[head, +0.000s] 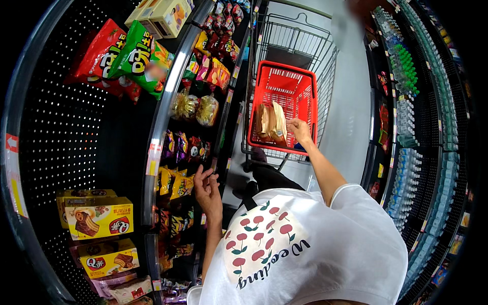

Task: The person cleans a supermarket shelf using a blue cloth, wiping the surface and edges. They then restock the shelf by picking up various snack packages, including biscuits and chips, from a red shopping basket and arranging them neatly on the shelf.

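Observation:
My right hand [299, 129] reaches over the near right part of a red plastic shopping basket [313, 103], its fingers bent beside a row of packets [271, 122] with pale, ridged edges. Whether its fingertips touch the nearest packet, I cannot tell. The basket sits in a metal wire shopping cart [324, 42]. On the left, my left hand [207, 188] is raised with its fingers loosely curled and apart, holding nothing. It is beside yellow snack bags [182, 186] on the shelf.
Along the left, black perforated shelves with a metal edge [167, 95] hold green and red snack bags [133, 57], yellow cake boxes [99, 217] and cream boxes [167, 17]. Shelves of plastic bottles [408, 179] line the right side. Grey floor [345, 114] shows beside the cart.

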`<state>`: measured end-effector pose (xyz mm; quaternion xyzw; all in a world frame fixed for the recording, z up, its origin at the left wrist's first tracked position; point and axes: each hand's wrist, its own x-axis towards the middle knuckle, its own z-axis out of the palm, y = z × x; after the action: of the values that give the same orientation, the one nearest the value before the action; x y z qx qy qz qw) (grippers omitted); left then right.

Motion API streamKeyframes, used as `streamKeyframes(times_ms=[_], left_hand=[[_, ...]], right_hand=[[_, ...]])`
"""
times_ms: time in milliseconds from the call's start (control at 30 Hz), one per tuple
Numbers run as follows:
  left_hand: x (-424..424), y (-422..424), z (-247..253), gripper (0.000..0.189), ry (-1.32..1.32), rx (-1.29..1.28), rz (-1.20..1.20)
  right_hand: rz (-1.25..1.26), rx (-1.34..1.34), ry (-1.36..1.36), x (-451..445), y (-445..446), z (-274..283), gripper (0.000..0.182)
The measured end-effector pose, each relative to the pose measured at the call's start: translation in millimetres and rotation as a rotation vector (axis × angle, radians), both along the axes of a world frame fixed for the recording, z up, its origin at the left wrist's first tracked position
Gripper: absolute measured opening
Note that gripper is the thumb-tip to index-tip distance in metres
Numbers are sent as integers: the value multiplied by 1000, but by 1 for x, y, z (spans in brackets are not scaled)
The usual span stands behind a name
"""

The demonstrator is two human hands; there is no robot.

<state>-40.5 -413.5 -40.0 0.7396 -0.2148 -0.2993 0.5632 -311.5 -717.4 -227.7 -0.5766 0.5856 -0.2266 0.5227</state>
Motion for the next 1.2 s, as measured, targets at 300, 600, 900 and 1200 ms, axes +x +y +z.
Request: streamKeyframes(times_ms=[300, 600, 900, 1200], left_hand=[[1, 9, -8, 30, 115, 46, -10], [-7, 16, -15, 26, 161, 57, -58], [0, 38, -18, 24, 84, 27, -46], [-2, 71, -37, 24, 79, -56, 18]], right_hand=[[150, -347, 769, -107, 53, 18, 50], [173, -78, 917, -109, 91, 4, 77], [66, -360, 670, -124, 69, 28, 31], [251, -249, -136, 39, 94, 181, 37]])
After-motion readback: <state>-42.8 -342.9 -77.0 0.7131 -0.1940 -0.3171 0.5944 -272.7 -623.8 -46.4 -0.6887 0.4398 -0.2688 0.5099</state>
